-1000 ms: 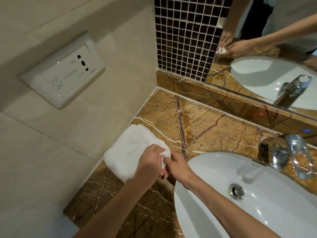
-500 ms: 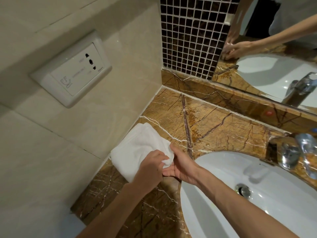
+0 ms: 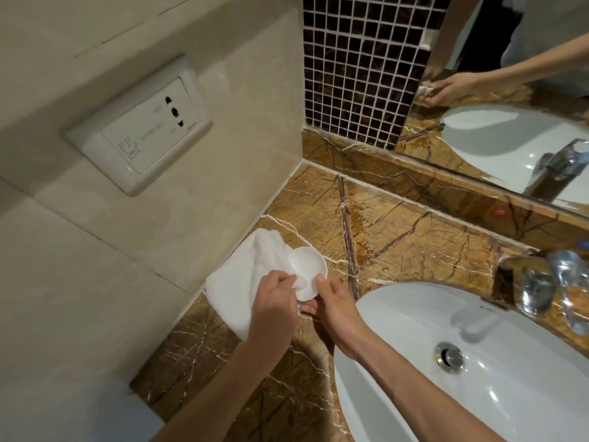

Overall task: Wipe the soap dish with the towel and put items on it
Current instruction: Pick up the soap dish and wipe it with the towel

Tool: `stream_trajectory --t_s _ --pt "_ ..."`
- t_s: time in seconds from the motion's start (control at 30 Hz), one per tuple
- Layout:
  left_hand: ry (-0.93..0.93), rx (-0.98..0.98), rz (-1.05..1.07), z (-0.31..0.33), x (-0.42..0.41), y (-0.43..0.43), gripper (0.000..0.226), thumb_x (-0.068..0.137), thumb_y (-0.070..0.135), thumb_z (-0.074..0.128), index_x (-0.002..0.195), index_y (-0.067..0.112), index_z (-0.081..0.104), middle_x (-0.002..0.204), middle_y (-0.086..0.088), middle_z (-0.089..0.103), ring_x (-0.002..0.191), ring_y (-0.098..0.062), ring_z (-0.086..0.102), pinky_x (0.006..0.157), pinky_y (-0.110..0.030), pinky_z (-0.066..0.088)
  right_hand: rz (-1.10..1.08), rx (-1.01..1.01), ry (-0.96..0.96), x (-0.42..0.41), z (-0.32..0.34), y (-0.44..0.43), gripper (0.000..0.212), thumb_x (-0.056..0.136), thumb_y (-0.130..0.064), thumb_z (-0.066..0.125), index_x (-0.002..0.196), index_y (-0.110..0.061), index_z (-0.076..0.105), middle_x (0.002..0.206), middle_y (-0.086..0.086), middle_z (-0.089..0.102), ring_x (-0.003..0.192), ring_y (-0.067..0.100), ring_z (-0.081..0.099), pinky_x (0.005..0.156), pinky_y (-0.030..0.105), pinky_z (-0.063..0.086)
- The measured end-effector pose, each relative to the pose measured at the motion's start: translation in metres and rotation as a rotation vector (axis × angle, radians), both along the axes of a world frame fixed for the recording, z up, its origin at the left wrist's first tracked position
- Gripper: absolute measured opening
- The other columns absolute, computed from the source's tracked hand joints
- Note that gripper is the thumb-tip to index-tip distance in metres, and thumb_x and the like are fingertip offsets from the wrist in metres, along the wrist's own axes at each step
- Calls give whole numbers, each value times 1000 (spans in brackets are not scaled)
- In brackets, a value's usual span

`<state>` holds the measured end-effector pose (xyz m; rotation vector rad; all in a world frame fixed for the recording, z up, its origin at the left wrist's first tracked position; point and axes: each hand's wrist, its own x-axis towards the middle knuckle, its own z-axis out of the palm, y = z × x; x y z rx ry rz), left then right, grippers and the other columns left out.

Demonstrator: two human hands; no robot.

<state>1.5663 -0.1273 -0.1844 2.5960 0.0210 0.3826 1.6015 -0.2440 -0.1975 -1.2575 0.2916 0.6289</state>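
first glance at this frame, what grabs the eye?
Low in the middle, two hands meet over the brown marble counter: the right hand holds a small white soap dish tilted up, and the left hand presses a white towel against it. A white sink fills the lower right, and a white wall socket sits on the beige tile at upper left.

Soap dish (image 3: 306, 272) on towel (image 3: 242, 282), left of sink (image 3: 414, 314); faucet (image 3: 541, 288) behind sink.
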Motion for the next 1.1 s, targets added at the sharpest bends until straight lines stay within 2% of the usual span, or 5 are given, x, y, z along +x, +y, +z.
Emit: stream_trajectory --t_s 0.23,0.43,0.63,0.8,1.1 --pt "146 50 51 -2 17 -2 26 87 -5 54 112 -4 62 107 -17 60 100 -29 55 85 -31 45 101 -140 -110 -8 -1 -11 13 99 -16 51 99 -3 49 76 1 63 73 12 68 73 22 59" --pt "55 46 -134 -3 -4 -4 24 66 -15 73 89 -12 68 79 -22 67 69 -32 64 63 -34 58 -21 -34 -4 5 -1 -16 16 99 -19 52 90 -7 46 63 8 60 61 16 63 82 37 58" --pt "26 25 -151 -1 -8 -2 20 74 -11 69 94 -13 68 83 -22 67 74 -31 64 65 -34 58 -49 126 80 5 1 -10 20 99 -22 53 86 -8 45 56 9 55 57 18 59 83 37 55" --pt "144 -91 143 -1 9 -4 34 95 5 46 127 1 53 122 -12 55 112 -22 47 96 -29 39 9 201 40 -9 2 -8 19 92 -12 63 84 -10 46 54 3 57 58 15 59 81 35 56" --pt "81 -176 -60 -1 -10 -10 26 82 5 64 108 0 64 99 -11 63 92 -21 55 81 -22 44 -90 267 94 -9 4 -13 15 89 -8 65 90 -7 50 65 7 65 63 17 67 82 35 57"
